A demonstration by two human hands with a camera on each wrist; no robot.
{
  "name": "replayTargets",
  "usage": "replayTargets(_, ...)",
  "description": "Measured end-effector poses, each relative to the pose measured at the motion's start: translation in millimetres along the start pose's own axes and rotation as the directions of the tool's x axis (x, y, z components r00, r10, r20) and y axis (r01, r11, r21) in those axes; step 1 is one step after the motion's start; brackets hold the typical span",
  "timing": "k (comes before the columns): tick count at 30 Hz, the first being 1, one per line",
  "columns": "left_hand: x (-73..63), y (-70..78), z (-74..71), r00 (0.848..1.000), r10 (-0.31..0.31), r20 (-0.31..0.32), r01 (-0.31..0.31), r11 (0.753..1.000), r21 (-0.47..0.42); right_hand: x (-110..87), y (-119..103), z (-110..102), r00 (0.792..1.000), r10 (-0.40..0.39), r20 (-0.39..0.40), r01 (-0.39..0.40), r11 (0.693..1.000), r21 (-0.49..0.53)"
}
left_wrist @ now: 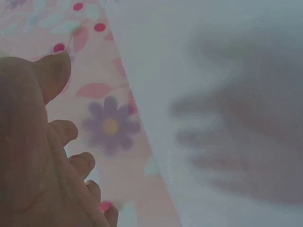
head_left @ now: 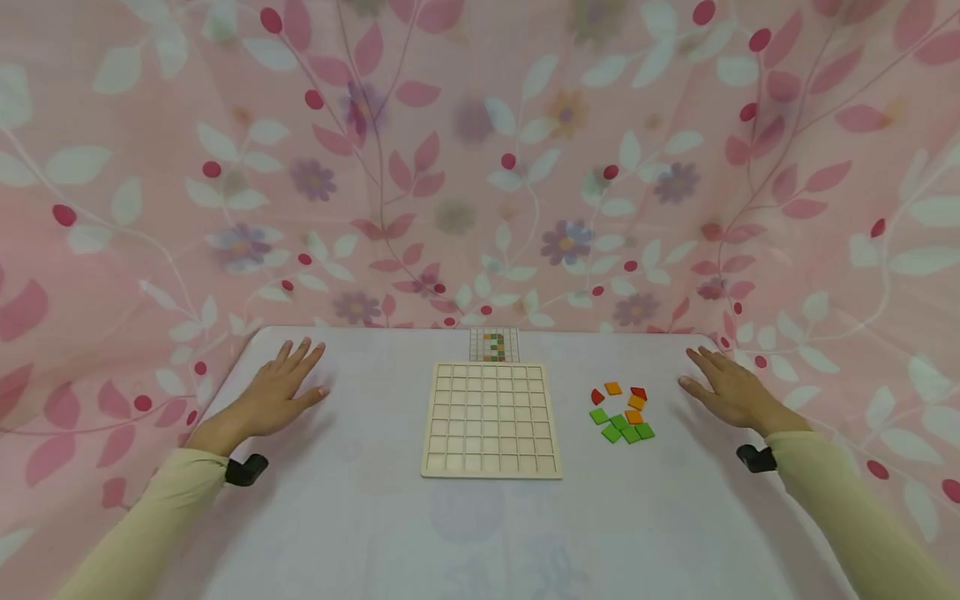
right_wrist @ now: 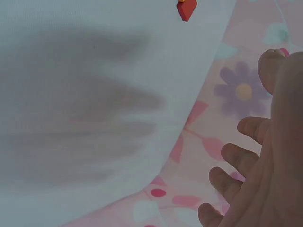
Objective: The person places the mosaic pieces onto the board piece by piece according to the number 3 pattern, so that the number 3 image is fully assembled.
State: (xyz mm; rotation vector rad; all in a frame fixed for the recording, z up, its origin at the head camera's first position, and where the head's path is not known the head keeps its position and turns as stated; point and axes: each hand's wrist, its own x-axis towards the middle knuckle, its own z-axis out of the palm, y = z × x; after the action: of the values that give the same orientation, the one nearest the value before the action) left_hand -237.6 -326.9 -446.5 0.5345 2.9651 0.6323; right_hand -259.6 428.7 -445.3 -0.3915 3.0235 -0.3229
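Observation:
My left hand [head_left: 276, 393] hovers over the left side of the white table with its fingers spread, holding nothing. On the opposite side, my right hand [head_left: 729, 390] is also raised with extended fingers and nothing in it. Between them lies a cream square grid board [head_left: 491, 421], its cells bare. To its right, nearest my right hand, is a loose group of small flat tiles: several green tiles [head_left: 631, 434], a few orange tiles [head_left: 613, 388] and two red pieces [head_left: 597, 397]. One red piece [right_wrist: 186, 9] shows at the top of the right wrist view.
A small printed grid card [head_left: 494, 345] with a coloured pattern lies just behind the board. The white tabletop [head_left: 360, 533] ends at a floral pink curtain [head_left: 480, 167] behind and on both sides. Each wrist wears a black device [head_left: 247, 470].

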Motion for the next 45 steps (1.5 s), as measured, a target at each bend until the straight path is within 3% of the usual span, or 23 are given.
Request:
replayTargets(5, 14.3, 14.2, 27.5, 1.0, 0.024, 0.0, -0.024, 0.999, -0.031, 12.2, -13.8, 13.9, 0.999, -0.033, 0.002, 0.033, 0.999, 0.022)
replayTargets(11, 34.3, 36.9, 79.1, 0.992, 0.117, -0.054, -0.123, 0.987, -0.104, 25.4, -31.6, 29.2, 0.994, -0.106, -0.027, 0.107, 0.993, 0.041)
replayTargets(18, 47.0, 67.5, 119.2, 0.995, 0.1, 0.032, -0.095, 0.989, -0.111, 40.0, -50.7, 40.7, 0.977, -0.206, -0.06, 0.211, 0.973, 0.092)
replayTargets(21, 49.6, 75.8, 125.4, 0.995, 0.093, 0.043, -0.087, 0.987, -0.134, 42.9, -56.3, 44.2, 0.971, -0.225, -0.077, 0.232, 0.966, 0.112)
replayTargets(30, 54.5, 93.3, 125.6, 0.992, 0.095, 0.088, -0.078, 0.981, -0.177, 54.3, -71.3, 56.3, 0.967, -0.25, -0.044, 0.253, 0.947, 0.198)
replayTargets(35, 58.0, 93.9, 129.2, 0.99, 0.101, 0.102, -0.078, 0.975, -0.207, 59.0, -79.7, 61.0, 0.963, -0.267, -0.029, 0.266, 0.934, 0.239)
replayTargets(41, 61.4, 89.5, 140.2, 0.99, 0.069, 0.121, -0.049, 0.985, -0.167, 63.4, -82.7, 68.7, 0.97, -0.245, 0.002, 0.237, 0.942, 0.239)
replayTargets(45, 61.6, 91.2, 138.7, 0.992, 0.079, 0.095, -0.062, 0.983, -0.17, 64.8, -82.4, 71.1, 0.971, -0.239, -0.009, 0.235, 0.949, 0.212)
